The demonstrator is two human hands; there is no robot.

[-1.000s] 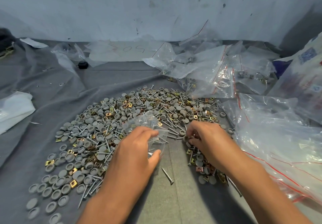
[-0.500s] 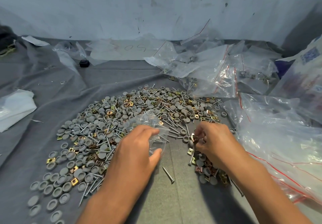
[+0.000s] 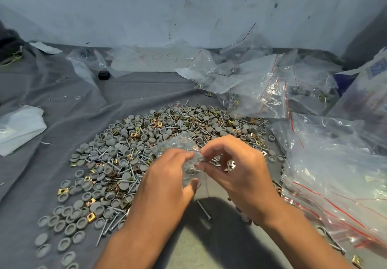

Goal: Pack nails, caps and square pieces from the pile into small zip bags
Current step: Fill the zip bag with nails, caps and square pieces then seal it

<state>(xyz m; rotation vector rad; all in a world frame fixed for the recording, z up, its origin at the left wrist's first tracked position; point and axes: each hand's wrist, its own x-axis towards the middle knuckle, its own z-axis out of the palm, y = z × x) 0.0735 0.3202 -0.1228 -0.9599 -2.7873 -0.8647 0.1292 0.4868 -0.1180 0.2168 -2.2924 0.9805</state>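
Note:
A wide pile (image 3: 146, 143) of grey round caps, silver nails and brass square pieces lies on a grey cloth (image 3: 52, 101). My left hand (image 3: 167, 181) grips a small clear zip bag (image 3: 184, 153) above the pile's near edge; a grey cap shows inside it. My right hand (image 3: 236, 168) is at the bag's mouth, thumb and forefinger pinching a small piece that is too hidden to name. A single nail (image 3: 204, 210) lies on the cloth below the hands.
Large clear zip bags with red seal lines (image 3: 335, 174) crowd the right side, and more bags (image 3: 261, 84) lie behind the pile. A white sheet (image 3: 18, 128) sits at the left. A small black object (image 3: 104, 74) rests near the wall.
My right hand lifted off the pile's right side and moved left to the bag's mouth. My left hand kept its hold on the bag.

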